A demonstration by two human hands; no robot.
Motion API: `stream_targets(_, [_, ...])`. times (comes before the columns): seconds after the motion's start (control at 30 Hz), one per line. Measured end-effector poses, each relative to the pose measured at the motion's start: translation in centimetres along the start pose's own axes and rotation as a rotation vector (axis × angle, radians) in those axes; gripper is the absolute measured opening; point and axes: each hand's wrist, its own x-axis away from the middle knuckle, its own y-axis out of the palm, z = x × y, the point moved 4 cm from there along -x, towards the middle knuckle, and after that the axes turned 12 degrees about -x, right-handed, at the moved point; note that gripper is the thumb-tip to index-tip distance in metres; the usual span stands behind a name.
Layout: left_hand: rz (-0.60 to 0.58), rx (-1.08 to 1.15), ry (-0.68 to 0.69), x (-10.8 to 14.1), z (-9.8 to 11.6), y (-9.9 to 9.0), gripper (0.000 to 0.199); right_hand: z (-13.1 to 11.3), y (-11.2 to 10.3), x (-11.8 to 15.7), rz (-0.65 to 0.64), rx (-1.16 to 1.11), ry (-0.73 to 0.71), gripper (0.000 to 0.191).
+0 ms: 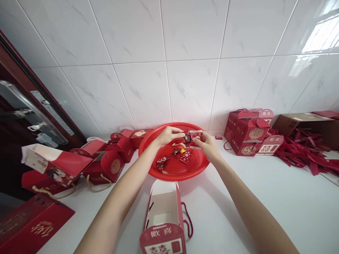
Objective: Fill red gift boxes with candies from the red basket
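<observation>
An open red box (pixel 162 227) stands nearest on the white counter (pixel 219 218). Beyond it, over the red basket (pixel 182 175), the left hand's (pixel 168 137) grip pinches a dark-wrapped sweet (pixel 187 138), the right hand's (pixel 208 144) a red packet (pixel 196 134). Sweets seem to be being picked out; the next move likely calls for holding both securely above the rim.

Your left hand (pixel 169 137) and right hand (pixel 208 145) are hovering over a round red plastic basket (pixel 144 152) where red and dark wrapped sweets (pixel 185 156) are lying. Nearer you than either hand, an open red-and-white cardboard box (pixel 164 231) is standing. Red cardboard gift boxes (pixel 103 169) are clustering left of your left hand; right of your right hand, stacked crimson cardboard boxes (pixel 243 132) are sitting, with long dark-red ribbons (pixel 302 153) lying farther right.
</observation>
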Motion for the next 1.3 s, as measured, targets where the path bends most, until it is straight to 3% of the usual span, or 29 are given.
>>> stream_targets(0.23, [0.020, 0.011, -0.004, -0.1, -0.1, -0.2, 0.030, -0.3, 0.3, 0.2, -0.016, 0.015, 0.007, 0.029])
stream_targets(0.43, [0.096, 0.043, -0.091, -0.1, 0.5, -0.3, 0.024, 0.0, -0.1, -0.1, 0.031, 0.014, 0.005, 0.026])
stream_targets(0.6, [0.102, -0.061, -0.098, 0.1, 0.7, -0.2, 0.018, 0.1, -0.4, -0.2, 0.059, 0.013, 0.024, 0.028])
stream_targets(0.87, [0.100, -0.042, -0.015, -1.0, -1.5, 0.4, 0.039, 0.1, -0.5, -0.4, -0.012, -0.060, 0.111, 0.038])
stream_targets(1.03, [0.115, 0.001, 0.003, -1.2, -1.2, 0.4, 0.044, 0.0, -0.4, -0.3, -0.009, -0.060, 0.079, 0.037])
stream_targets(1.17, [0.040, -0.256, -0.241, -1.1, -2.6, -0.2, 0.042, 0.0, -0.4, -0.3, 0.026, -0.040, 0.088, 0.036])
stream_targets(1.3, [-0.163, -0.549, -0.546, 0.0, -5.9, -1.9, 0.033, -0.1, -0.3, -0.2, 0.045, -0.042, 0.094, 0.036])
